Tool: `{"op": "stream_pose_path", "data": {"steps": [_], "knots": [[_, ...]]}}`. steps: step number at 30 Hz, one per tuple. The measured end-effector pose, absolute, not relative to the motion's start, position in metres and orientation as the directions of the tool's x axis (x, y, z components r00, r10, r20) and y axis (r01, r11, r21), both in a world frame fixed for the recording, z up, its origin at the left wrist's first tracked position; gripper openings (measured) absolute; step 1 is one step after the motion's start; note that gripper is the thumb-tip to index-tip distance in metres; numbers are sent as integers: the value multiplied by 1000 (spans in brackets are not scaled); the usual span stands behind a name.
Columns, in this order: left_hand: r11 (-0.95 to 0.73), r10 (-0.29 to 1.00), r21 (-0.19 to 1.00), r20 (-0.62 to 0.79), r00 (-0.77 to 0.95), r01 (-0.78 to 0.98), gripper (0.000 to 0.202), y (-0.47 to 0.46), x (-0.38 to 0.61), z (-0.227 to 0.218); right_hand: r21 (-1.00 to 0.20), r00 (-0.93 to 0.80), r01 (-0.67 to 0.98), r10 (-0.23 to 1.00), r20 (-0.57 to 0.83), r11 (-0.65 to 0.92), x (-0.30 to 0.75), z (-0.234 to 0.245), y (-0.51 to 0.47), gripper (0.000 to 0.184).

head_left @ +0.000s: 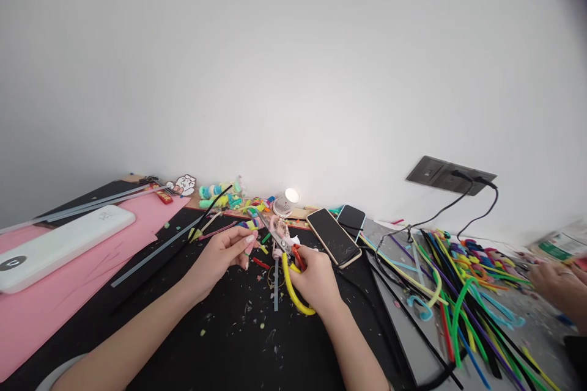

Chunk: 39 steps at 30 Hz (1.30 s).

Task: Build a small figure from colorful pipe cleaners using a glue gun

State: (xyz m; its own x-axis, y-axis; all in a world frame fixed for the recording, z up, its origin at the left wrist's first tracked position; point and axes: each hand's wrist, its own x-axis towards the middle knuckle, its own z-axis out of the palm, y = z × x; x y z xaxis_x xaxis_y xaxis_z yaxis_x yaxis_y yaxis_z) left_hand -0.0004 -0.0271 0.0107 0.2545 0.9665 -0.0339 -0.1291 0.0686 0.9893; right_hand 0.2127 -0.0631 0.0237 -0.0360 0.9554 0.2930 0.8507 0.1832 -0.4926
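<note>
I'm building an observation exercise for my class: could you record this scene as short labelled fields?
Left hand: pinching; any piece held is too small to identify
Right hand: gripping scissors
Work surface: black, strewn with scraps
Left side: long white case on pink sheet
Right side: pipe cleaners on grey surface; another person's hand
Wall: socket panel

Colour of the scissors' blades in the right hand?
Silvery grey; the blades show in the head view, the only one.

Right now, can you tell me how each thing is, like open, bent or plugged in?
Scissors, held in right hand; blade gap unclear
Nearer phone, screen dark
Farther phone, screen dark
Two plugs, in the wall socket
Long white case, flat on pink sheets
Green fuzzy stem, bent
</note>
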Motion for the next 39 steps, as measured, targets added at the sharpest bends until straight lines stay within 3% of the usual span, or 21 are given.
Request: {"op": "stream_pose_path", "data": {"steps": [5,10,13,18,24,27,31,34,36,38,39], "knots": [[50,987,979,-18,162,-200,38,-26,0,12,-549,74,827,946,316,119,215,21,-61,19],[-45,999,972,39,-30,-229,42,-24,1,18,-611,-19,759,946,325,225,207,25,-66,8],[-154,973,977,124,-195,-149,42,-22,-4,21,-601,-100,753,950,296,267,200,28,-70,1],[-285,893,952,306,-330,110,40,-23,-15,27,-620,-130,756,977,170,208,187,34,-74,7],[-350,853,814,482,-201,464,37,-31,-17,24,-544,-161,826,987,29,151,160,35,-81,26],[-410,829,732,548,-113,544,36,-32,-16,21,-517,-197,839,980,6,171,143,30,-82,36],[-448,849,730,528,-10,516,31,-30,-15,21,-541,-286,795,956,68,276,130,22,-82,37],[-458,864,759,503,30,464,29,-30,-14,24,-536,-351,731,907,234,422,132,24,-82,24],[-463,870,775,491,51,430,26,-30,-13,25,-587,-278,690,903,327,424,139,28,-79,16],[-460,881,792,463,96,402,23,-30,-12,23,-667,-163,654,927,338,358,146,33,-75,4],[-456,887,799,444,127,391,22,-30,-11,22,-708,-124,626,938,325,328,149,35,-72,8]]}}
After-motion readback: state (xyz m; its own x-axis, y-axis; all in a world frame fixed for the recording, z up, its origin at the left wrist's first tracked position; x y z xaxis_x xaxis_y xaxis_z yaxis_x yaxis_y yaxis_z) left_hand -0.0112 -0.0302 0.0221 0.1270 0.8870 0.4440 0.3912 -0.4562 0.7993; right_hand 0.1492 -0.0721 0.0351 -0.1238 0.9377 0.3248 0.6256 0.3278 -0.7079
